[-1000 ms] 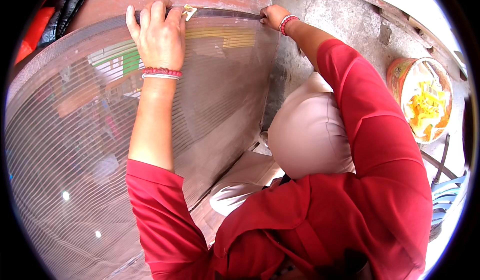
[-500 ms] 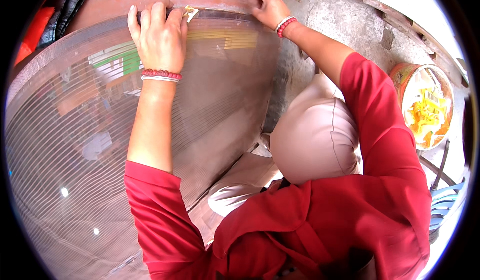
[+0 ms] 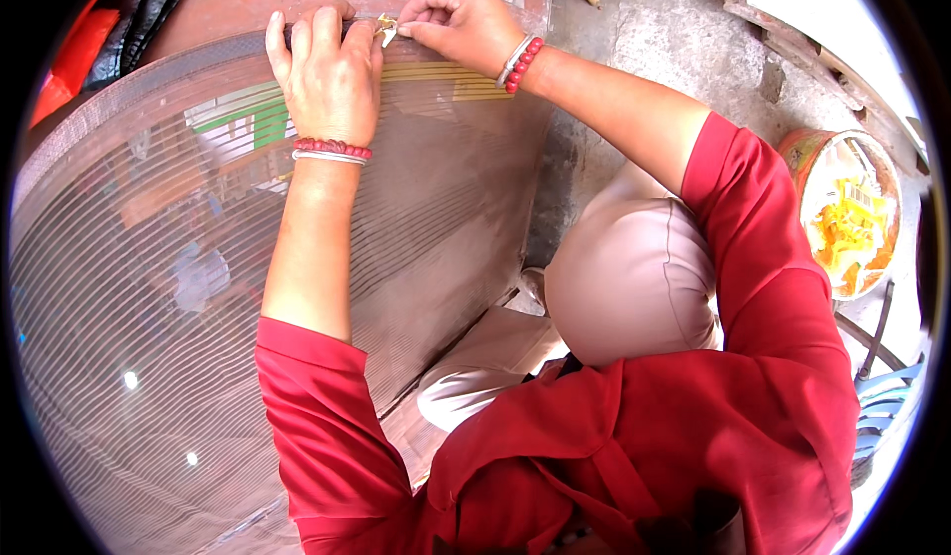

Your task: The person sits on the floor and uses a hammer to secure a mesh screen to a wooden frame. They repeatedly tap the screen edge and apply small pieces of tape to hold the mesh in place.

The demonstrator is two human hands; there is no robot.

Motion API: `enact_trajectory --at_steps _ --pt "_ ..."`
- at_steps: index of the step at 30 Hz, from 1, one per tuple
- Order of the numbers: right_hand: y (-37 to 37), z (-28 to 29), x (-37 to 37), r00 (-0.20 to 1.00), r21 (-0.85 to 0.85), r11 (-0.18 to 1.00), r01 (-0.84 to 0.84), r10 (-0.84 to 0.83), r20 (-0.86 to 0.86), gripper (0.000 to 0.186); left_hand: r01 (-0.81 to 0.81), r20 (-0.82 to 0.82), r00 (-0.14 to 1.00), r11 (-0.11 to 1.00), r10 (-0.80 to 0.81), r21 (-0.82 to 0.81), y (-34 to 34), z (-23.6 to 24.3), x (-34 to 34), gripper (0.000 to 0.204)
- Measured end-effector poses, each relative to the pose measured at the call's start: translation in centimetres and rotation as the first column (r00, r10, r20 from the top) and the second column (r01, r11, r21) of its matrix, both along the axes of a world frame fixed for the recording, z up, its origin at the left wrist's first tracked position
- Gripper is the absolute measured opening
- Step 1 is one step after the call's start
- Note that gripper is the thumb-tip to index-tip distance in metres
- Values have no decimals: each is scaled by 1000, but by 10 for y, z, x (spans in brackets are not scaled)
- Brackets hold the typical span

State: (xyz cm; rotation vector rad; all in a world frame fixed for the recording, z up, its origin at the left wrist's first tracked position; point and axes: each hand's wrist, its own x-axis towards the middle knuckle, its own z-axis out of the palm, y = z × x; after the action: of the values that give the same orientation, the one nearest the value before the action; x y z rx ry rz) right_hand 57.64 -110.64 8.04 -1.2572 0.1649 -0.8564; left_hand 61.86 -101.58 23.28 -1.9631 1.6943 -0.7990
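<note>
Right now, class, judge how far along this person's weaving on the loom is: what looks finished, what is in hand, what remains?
Looks done: a few yellowish rows cross the stretched threads at the far edge. In hand: the left hand presses flat on the threads, while the right hand pinches a small pale piece beside it. Left: nearly the whole sheet of threads nearer the person shows no crossing rows.

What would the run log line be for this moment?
left hand: flat on warp threads | right hand: pinching small yellowish piece | round tub: floor, right
</note>
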Motion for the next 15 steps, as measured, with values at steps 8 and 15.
enact_trajectory --at_steps 8,15 --pt "4 2 9 997 21 998 -61 62 -40 12 -15 -20 1000 1000 15 0 1 0 -1 12" --pt "3 3 12 961 310 911 -271 272 43 12 -7 -26 1000 1000 7 -2 1 0 1 13"
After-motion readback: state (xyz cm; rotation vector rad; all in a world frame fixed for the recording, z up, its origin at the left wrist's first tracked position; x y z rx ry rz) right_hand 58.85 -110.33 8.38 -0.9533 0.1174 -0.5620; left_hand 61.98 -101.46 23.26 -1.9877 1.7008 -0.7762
